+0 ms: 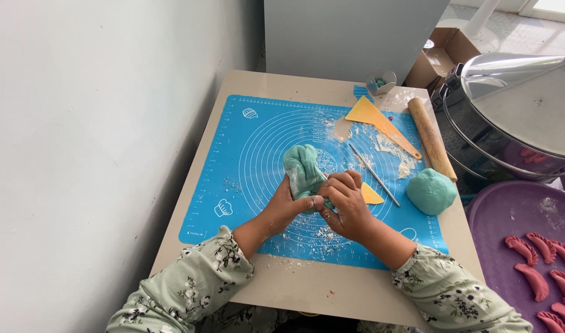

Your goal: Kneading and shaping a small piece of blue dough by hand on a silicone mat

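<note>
A long lump of teal dough (302,168) rests on the blue silicone mat (245,154). My left hand (287,205) grips its near end from the left. My right hand (345,202) pinches the same end from the right, fingers curled against the left hand. A yellow plastic scraper (371,196) peeks out just behind my right hand. A thin metal rod (374,174) lies diagonally on the mat beside it. A round ball of teal dough (431,191) sits at the mat's right edge.
A wooden rolling pin (432,139) and a second yellow scraper (380,121) lie at the back right amid loose flour. A steel steamer pot (511,117) stands to the right. A purple tray (498,216) holds several pink dumplings (544,265). A white wall runs along the left.
</note>
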